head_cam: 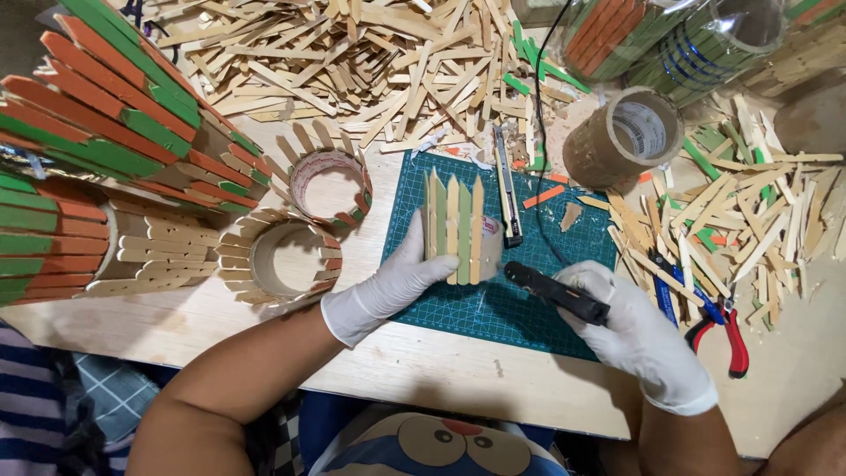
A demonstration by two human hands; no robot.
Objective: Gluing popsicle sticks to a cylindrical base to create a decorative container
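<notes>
Head view, looking down on a wooden table [441,366] with a green cutting mat [520,308] in the middle. Top right, clear plastic jars [679,40] lie on their sides, packed with orange and green painted sticks; the count can't be told. Left of the mat stand two cardboard rings clad in sticks: the nearer ring [280,260] is hollow with plain sticks round it, the farther ring [330,183] has a few green and orange ones. Both are empty inside. Far left, big finished stick holders [97,132] in orange and green. A large pile of loose sticks [352,62] covers the top of the table, more scattered on the right.

Left hand [401,282], white glove, fingers wrapped around a tape roll [463,234] with green and plain sticks stuck upright along its side; the roll sits on the mat. Right hand [634,330], also gloved, closed around a black glue gun [555,293], nozzle pointing toward the roll, just beside it, not touching.

A utility knife [507,189] lies on the mat just right of the roll. A brown tape roll [621,139] stands behind the mat. Red-handled pliers [727,330] lie right of the right hand.
</notes>
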